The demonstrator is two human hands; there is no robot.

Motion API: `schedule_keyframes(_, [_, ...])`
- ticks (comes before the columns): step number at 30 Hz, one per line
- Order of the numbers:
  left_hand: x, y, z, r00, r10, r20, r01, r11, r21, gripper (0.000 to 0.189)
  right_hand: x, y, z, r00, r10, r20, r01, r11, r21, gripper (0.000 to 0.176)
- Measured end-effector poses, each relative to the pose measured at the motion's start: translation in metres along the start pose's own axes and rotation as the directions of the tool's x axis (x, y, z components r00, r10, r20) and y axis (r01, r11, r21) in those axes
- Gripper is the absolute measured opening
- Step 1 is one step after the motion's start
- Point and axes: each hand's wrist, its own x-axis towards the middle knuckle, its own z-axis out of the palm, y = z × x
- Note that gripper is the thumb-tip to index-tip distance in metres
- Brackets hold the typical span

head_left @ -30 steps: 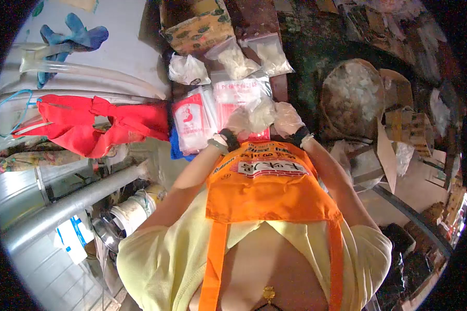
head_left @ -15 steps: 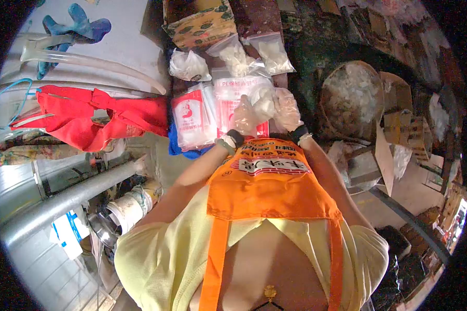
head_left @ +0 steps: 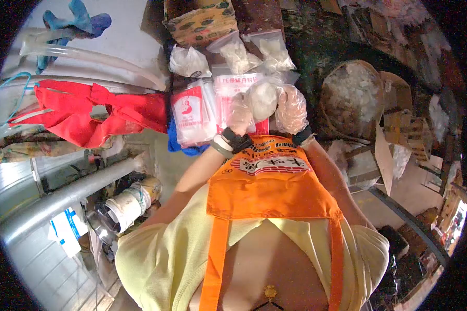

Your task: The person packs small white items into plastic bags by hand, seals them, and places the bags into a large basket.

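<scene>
A clear plastic bag (head_left: 263,101) with a rounded white lump inside is held up between my two hands, in front of the apron's top edge. My left hand (head_left: 240,113), in a thin clear glove, grips the bag's left side. On its right side, my gloved right hand (head_left: 291,110) is closed with curled fingers on the bag's edge. What the white lump is, I cannot make out. Red-and-white printed packs (head_left: 194,116) lie left of my left hand, and another printed pack (head_left: 232,83) is partly hidden behind the hands.
Beyond the hands lie filled clear bags, one knotted bag (head_left: 189,62) and two zip bags (head_left: 238,57) (head_left: 274,53). A cardboard box (head_left: 200,23) stands behind them. Right is a round basket (head_left: 353,98) with whitish contents; left are a red cloth (head_left: 96,114) and blue gloves (head_left: 70,28).
The bag has turned and spread, so its white lump now looks rounder and lower. Both hands have shifted slightly, the right one a little outward.
</scene>
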Motion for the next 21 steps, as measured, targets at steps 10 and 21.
schedule_keyframes(10, [0.008,-0.016,-0.009,0.919,0.082,0.386,-0.129,0.987,0.096,0.037,-0.002,0.01,0.004,0.967,0.105,0.23,-0.116,0.993,0.032,0.011])
schedule_keyframes(21, [-0.025,0.06,-0.065,0.844,0.459,0.277,-0.529,0.634,0.564,0.014,0.007,-0.017,-0.028,0.574,0.566,0.591,-0.816,0.455,0.357,0.012])
